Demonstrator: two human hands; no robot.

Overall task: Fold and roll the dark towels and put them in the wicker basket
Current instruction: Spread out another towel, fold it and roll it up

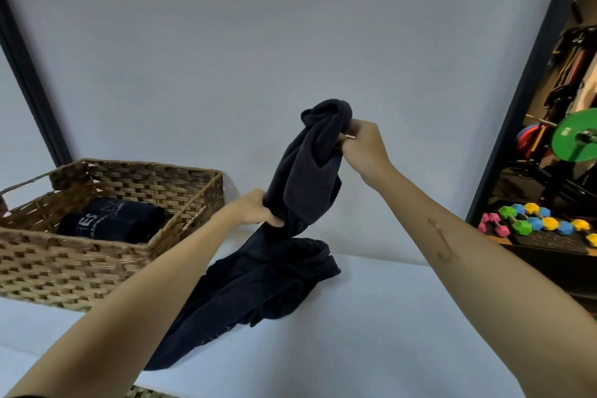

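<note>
A dark navy towel (307,178) hangs bunched in the air above the white table (387,317). My right hand (363,147) pinches its top end up high. Lower down, my left hand (255,208) grips the same towel around its middle. More dark towel cloth (258,294) lies crumpled on the table below, trailing toward the front edge; whether it is the same towel I cannot tell. The wicker basket (181,226) stands at the left. Inside it lie two rolled dark towels (119,220) with white lettering.
A plain pale wall rises directly behind the table. At the right, past a dark frame (523,81), are coloured dumbbells (536,221) and a green weight plate (575,139). A second bit of wicker (145,392) shows at the bottom edge.
</note>
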